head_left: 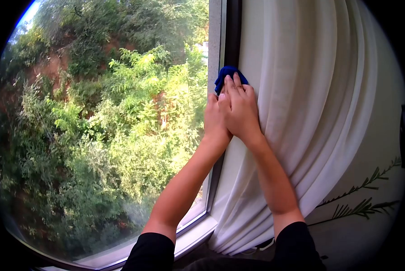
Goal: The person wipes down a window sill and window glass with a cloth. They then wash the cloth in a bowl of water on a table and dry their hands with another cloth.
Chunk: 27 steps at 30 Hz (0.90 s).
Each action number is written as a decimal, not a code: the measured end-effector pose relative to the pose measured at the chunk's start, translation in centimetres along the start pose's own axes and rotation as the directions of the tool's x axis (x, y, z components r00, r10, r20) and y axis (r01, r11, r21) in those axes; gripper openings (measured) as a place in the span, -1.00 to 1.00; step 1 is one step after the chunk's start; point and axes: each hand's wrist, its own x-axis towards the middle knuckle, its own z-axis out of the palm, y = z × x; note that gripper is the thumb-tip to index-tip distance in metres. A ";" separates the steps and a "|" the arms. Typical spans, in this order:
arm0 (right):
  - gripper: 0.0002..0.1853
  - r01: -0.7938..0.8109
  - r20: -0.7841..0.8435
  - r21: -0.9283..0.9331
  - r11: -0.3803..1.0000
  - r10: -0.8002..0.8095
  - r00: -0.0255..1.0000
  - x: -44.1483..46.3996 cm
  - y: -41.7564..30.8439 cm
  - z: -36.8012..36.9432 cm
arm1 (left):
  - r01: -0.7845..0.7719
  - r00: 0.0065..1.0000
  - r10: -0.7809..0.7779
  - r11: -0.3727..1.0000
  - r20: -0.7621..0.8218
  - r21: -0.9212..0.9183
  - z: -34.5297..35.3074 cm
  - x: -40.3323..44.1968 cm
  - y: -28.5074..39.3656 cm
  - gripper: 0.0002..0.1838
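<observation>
- Blue cloth (229, 71) is pressed by the hands against the dark window frame (232, 43), at the edge beside the pale wall strip (252, 40).
- Nearest to the view, two black sleeves (153, 248) are seen, with both bare forearms stretched up from them.
- The right hand (242, 110) is laid over the left, its fingers stretched out fairly straight and close together, with their tips on the cloth; nothing is seen gripped in it.
- The left hand (216, 118) is partly covered by the right; how far its fingers are opened, or whether the cloth is gripped by them, cannot be told.
- To the right of the hands, a white curtain (301, 90) is hung in long folds.
- Lower right, dark leafy sprigs (360, 208) are shown, perhaps printed on the surface behind; the view is dim there.
- Through the window glass (98, 180), green trees (139, 72) and patches of reddish earth (53, 65) are seen.
</observation>
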 end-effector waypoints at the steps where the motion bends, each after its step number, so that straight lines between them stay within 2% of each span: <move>1: -0.42 -0.003 -0.001 0.011 1.000 0.003 1.000 -0.5 0.0 0.1 | -0.010 1.000 0.010 1.000 -0.016 0.000 0.3 -0.4 -0.1 -0.38; 10: -0.41 -0.025 0.039 0.057 0.998 0.023 0.999 -4.1 0.1 0.9 | -0.023 0.999 0.021 0.998 0.031 0.051 1.2 -3.4 -0.8 -0.32; 14: -0.41 -0.094 0.075 0.080 0.992 0.088 0.993 -6.6 -0.4 1.1 | -0.052 0.998 0.050 0.996 0.024 0.075 1.8 -5.3 -1.2 -0.28; 17: -0.41 -0.122 0.092 0.088 0.989 0.114 0.989 -7.9 -0.6 1.4 | -0.023 0.997 0.018 0.998 0.080 0.063 1.7 -6.5 -1.1 -0.31; 27: -0.40 -0.150 0.118 0.025 0.988 0.146 0.982 -10.7 -1.5 2.2 | -0.012 0.993 0.002 0.996 0.118 0.086 2.4 -9.3 -1.4 -0.35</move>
